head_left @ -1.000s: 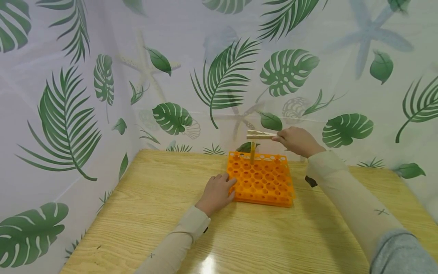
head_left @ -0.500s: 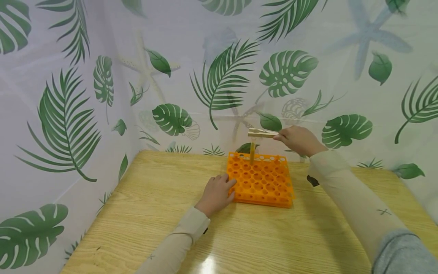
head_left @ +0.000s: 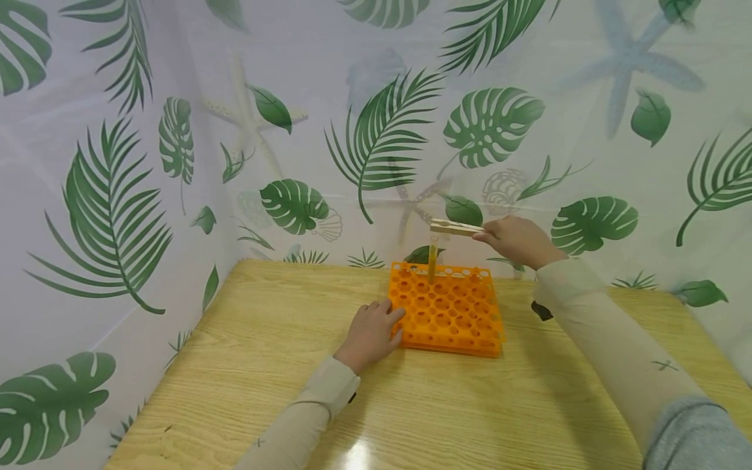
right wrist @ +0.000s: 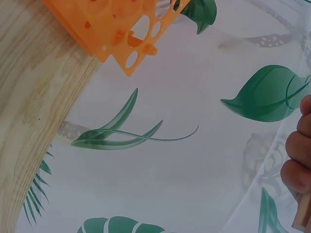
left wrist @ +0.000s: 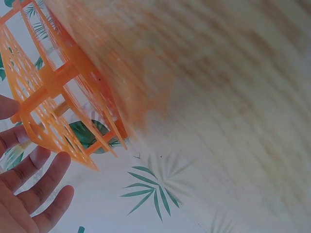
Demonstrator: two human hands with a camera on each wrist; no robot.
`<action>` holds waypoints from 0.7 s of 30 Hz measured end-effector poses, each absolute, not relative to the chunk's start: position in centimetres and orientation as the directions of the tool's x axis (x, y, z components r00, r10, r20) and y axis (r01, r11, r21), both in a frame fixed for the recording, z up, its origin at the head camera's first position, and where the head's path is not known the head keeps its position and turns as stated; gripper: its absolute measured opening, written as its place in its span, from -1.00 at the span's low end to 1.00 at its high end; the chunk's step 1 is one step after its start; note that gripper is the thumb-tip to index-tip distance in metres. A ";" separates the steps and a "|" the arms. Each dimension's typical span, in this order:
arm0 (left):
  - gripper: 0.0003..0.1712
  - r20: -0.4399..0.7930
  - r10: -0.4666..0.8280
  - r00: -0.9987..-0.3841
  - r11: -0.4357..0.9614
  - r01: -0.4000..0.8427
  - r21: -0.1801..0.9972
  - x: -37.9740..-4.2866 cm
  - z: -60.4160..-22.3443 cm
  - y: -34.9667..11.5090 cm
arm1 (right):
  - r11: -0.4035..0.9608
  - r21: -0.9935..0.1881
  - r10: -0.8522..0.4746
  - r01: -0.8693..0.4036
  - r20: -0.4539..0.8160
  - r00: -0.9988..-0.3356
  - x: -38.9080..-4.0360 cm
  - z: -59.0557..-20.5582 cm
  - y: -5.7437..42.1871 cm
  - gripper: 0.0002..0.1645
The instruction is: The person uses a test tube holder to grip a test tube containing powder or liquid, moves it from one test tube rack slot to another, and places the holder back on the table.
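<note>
An orange test tube rack (head_left: 442, 320) with rows of round holes stands on the wooden table. One test tube (head_left: 432, 262) with yellow liquid rises upright from its back row. At the rack's left front corner, my left hand (head_left: 370, 333) holds the edge between thumb and index finger; the other fingers extend loosely in the left wrist view. My right hand (head_left: 519, 240) grips a wooden test tube clamp (head_left: 455, 227) by its right end. The clamp's tip is at the tube's top; whether they touch cannot be told. Only part of the right hand shows in the right wrist view.
The wooden table (head_left: 264, 326) ends at the back against a white curtain (head_left: 376, 39) printed with green leaves and starfish. Another curtain side borders the table on the left. The right forearm (head_left: 611, 346) reaches in from the right over the table.
My right hand and the clamp have shifted slightly right, and more of the tube's clear top shows below the clamp. The tube stays in the rack; my left hand keeps its place.
</note>
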State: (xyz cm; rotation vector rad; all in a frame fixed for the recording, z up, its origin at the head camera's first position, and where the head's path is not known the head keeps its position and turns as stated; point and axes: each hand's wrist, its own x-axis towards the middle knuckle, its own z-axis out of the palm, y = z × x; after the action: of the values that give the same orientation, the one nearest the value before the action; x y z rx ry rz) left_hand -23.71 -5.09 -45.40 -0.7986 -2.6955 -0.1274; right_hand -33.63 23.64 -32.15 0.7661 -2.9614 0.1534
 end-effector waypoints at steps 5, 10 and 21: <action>-0.76 0.333 0.515 -0.790 0.840 0.542 -0.011 -23.7 -45.5 -5.1 | 0.878 -0.086 -0.465 -0.471 0.080 -0.882 -33.6 -32.1 24.1 -0.51; -0.76 0.331 0.514 -0.791 0.839 0.543 -0.006 -23.8 -45.7 -5.1 | 0.882 -0.085 -0.457 -0.463 0.088 -0.885 -33.7 -32.4 24.9 -0.51; -0.76 0.359 0.517 -0.777 0.832 0.555 0.002 -23.9 -45.7 -5.1 | 0.874 -0.081 -0.467 -0.480 0.133 -0.874 -33.3 -32.4 26.4 -0.53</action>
State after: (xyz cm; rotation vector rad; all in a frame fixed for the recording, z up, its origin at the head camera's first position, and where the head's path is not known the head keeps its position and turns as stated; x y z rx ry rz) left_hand -23.85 -5.10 -45.66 -0.8069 -2.6675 -0.1527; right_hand -33.33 26.39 -32.39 0.7441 -2.9351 0.1698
